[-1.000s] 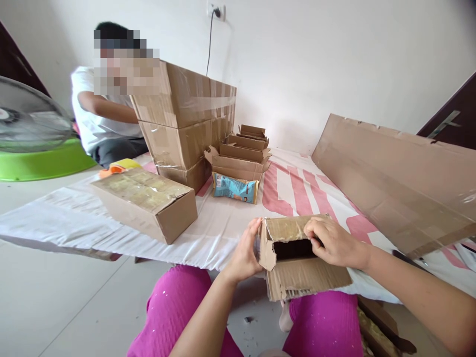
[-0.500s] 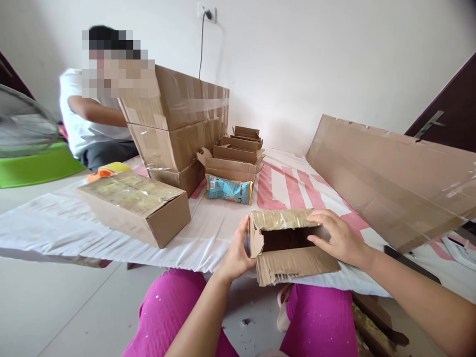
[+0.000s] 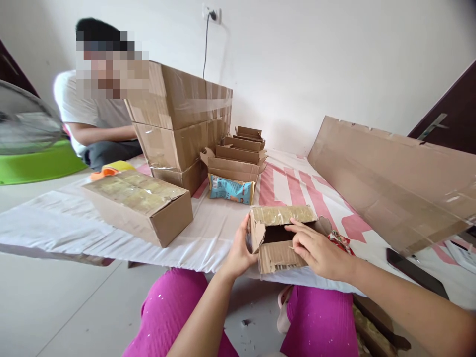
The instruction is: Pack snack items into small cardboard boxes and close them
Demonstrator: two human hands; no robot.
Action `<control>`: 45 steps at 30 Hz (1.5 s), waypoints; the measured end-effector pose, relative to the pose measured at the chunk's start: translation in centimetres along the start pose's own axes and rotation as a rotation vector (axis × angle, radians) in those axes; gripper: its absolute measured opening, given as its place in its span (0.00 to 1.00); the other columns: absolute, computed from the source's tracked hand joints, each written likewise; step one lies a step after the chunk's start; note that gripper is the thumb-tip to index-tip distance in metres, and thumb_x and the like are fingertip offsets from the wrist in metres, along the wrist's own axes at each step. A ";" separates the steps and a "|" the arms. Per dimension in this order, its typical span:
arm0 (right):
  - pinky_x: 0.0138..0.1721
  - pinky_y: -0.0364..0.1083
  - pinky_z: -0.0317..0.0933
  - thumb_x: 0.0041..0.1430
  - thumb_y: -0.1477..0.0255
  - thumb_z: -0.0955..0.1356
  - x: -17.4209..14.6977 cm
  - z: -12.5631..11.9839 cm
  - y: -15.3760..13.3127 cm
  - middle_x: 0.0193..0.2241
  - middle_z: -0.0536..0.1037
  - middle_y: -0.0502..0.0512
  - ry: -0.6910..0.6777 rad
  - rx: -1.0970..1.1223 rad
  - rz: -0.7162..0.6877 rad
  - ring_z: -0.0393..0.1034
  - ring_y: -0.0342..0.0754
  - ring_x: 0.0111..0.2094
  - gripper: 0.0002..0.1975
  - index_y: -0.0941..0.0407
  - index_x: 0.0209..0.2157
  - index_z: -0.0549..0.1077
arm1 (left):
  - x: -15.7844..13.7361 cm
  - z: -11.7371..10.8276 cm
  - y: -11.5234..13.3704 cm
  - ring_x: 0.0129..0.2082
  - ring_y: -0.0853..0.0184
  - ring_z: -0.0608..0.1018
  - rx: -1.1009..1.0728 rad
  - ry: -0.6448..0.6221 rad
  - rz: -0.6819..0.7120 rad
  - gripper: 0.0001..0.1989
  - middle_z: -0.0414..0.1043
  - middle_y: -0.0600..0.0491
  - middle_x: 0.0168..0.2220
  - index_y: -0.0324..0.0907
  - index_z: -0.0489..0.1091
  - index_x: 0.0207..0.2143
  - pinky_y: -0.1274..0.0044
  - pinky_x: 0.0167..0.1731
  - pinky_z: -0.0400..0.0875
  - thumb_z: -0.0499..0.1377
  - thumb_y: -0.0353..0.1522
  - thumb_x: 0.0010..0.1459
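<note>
A small cardboard box (image 3: 284, 214) lies at the table's front edge, its opening turned toward me and its lower flap (image 3: 277, 255) hanging out. The cardboard is torn at the left of the opening, and shiny tape covers the top. My left hand (image 3: 241, 248) is closed around the box's left end, with the thumb low and the fingers behind. Over the right part of the opening is my right hand (image 3: 316, 250), index finger stretched toward the upper edge and the others bent near the flap. Its thumb is hard to see. Behind this hand shows a red patterned item (image 3: 340, 241).
A taped carton (image 3: 137, 208) lies at left beside an orange and yellow tape roll (image 3: 111, 168). Stacked cartons (image 3: 186, 104), a row of open boxes (image 3: 238, 154) and a blue packet (image 3: 231, 190) stand behind. At right are a large cardboard sheet (image 3: 386, 173) and a phone (image 3: 412, 270). A person (image 3: 92, 109) sits at left.
My right hand has moved left across the opening from the box's right end, and the lower flap sits higher. The red patterned item has come into sight. The co-worker's head and arm have shifted.
</note>
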State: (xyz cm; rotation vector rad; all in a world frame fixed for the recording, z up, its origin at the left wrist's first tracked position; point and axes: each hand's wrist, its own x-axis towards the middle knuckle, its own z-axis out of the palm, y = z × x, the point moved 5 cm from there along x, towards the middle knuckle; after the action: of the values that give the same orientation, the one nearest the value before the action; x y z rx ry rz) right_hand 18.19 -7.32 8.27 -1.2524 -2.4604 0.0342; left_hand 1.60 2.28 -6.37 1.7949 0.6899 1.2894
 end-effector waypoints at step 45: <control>0.35 0.44 0.58 0.51 0.77 0.70 3.4 0.4 9.1 0.30 0.71 0.48 -0.113 -0.115 0.420 0.67 0.45 0.33 0.09 0.53 0.31 0.66 | -0.2 -0.1 0.1 0.67 0.49 0.51 0.070 0.007 -0.037 0.59 0.42 0.42 0.68 0.49 0.35 0.67 0.57 0.65 0.47 0.71 0.35 0.42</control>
State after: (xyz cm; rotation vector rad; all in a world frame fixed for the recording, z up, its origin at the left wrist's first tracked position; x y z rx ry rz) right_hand 23.33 0.88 7.27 -1.8440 -2.2709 0.0776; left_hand 1.46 2.08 -6.40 1.8256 0.7773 1.2615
